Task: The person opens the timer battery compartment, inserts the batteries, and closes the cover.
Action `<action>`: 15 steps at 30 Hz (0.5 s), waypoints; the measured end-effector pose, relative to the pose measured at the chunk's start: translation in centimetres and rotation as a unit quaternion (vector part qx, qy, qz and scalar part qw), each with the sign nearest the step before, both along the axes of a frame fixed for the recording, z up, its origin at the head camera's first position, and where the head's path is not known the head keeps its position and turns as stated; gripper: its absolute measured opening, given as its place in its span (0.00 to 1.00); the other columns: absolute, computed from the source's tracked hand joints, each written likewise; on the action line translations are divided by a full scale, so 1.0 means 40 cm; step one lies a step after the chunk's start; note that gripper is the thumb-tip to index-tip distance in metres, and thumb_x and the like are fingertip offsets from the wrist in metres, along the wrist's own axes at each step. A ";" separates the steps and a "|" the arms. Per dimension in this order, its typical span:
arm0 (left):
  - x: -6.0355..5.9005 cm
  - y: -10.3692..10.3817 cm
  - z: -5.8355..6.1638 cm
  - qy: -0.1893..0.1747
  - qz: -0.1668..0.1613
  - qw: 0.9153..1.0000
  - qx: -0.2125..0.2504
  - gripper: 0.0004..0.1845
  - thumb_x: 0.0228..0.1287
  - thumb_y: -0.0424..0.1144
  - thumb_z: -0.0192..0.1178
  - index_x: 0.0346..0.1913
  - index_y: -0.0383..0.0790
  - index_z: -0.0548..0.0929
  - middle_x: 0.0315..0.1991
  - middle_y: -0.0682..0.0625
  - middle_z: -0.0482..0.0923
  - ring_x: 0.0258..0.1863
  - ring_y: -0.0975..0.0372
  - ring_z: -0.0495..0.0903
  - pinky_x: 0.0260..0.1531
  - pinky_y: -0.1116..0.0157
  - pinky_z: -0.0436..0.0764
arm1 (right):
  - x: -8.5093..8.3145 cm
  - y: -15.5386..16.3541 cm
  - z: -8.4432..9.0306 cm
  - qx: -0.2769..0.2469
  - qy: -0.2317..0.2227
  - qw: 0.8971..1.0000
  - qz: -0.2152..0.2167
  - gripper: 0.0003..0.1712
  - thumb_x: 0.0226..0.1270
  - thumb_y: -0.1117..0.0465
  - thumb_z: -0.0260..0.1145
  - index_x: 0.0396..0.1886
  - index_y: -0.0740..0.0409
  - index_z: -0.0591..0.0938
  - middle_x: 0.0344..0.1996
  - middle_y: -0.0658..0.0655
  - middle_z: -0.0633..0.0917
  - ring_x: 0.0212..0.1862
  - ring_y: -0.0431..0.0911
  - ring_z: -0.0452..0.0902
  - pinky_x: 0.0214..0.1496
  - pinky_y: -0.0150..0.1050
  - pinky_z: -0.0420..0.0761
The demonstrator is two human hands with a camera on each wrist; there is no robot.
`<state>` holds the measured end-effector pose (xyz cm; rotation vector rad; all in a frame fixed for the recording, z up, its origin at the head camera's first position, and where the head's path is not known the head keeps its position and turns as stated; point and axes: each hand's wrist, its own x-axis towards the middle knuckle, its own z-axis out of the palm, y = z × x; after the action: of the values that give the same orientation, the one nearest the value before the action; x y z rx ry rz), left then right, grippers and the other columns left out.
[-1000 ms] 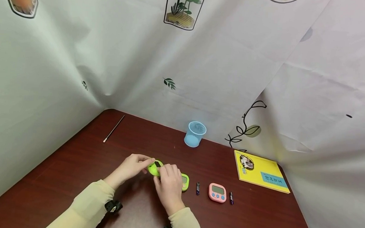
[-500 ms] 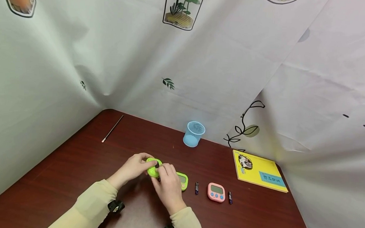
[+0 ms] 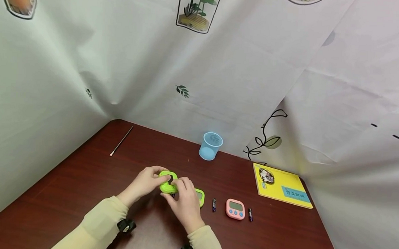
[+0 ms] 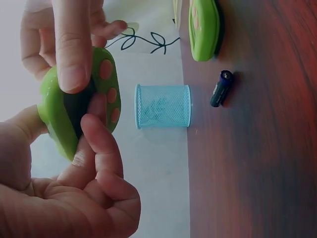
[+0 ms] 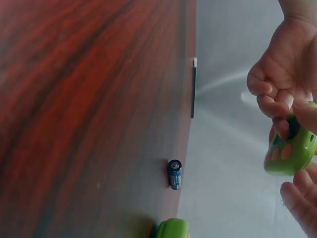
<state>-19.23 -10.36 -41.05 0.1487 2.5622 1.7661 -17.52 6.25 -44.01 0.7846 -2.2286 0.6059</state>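
Observation:
Both hands hold a bright green kitchen timer (image 3: 167, 188) just above the table. My left hand (image 3: 147, 181) grips its left side, the thumb lying against a dark area on it. From the right, my right hand (image 3: 186, 200) pinches it with thumb and fingers. Pink buttons (image 4: 113, 94) show along one side in the left wrist view. A second green timer (image 3: 201, 198) lies on the table, partly behind the right hand. Left of that timer lies a small dark blue battery (image 4: 222, 89), almost hidden by the hands in the head view.
A pink timer (image 3: 235, 209) lies to the right, with a battery (image 3: 214, 205) on its left and another battery (image 3: 250, 214) on its right. Behind stand a blue mesh cup (image 3: 209, 150) and a yellow book (image 3: 281, 185). A thin rod (image 3: 121, 141) lies at far left.
The held green timer has tilted a little. The left thumb has slid down onto its dark area, and the right fingers have shifted slightly. The whole head view has drifted a little.

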 end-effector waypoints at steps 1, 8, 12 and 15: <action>0.000 0.000 0.000 0.003 -0.003 1.000 0.002 0.19 0.61 0.40 0.63 0.51 0.30 0.79 0.43 0.40 0.82 0.37 0.57 0.84 0.34 0.60 0.81 | 0.000 0.001 -0.001 -0.005 -0.007 1.000 -0.001 0.25 0.44 0.48 0.79 0.36 0.53 0.77 0.35 0.48 0.75 0.36 0.39 0.72 0.39 0.28 0.74; -0.004 -0.008 -0.004 0.018 -0.048 0.998 0.042 0.21 0.63 0.39 0.63 0.56 0.31 0.77 0.45 0.39 0.82 0.40 0.57 0.84 0.35 0.65 0.81 | 0.003 0.007 -0.002 -0.078 -0.090 0.992 0.026 0.29 0.44 0.48 0.78 0.35 0.58 0.71 0.37 0.52 0.69 0.24 0.41 0.74 0.29 0.24 0.76; 0.001 -0.016 -0.005 0.005 -0.073 0.995 0.070 0.23 0.64 0.40 0.62 0.59 0.32 0.75 0.46 0.39 0.82 0.42 0.57 0.83 0.37 0.66 0.81 | 0.002 0.006 -0.005 -0.081 -0.085 0.993 0.022 0.31 0.40 0.49 0.80 0.34 0.58 0.69 0.37 0.52 0.68 0.23 0.41 0.73 0.29 0.21 0.73; 0.008 -0.020 -0.005 0.000 -0.080 0.993 0.082 0.24 0.64 0.40 0.61 0.60 0.33 0.74 0.47 0.39 0.81 0.43 0.55 0.83 0.37 0.66 0.80 | 0.001 0.005 -0.009 -0.069 -0.072 0.995 0.015 0.32 0.39 0.50 0.81 0.35 0.57 0.70 0.37 0.52 0.68 0.23 0.40 0.72 0.28 0.18 0.70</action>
<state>-18.92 -11.15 -41.24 0.3468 2.3285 1.9125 -17.46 6.45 -44.35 0.7255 -2.2789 0.8467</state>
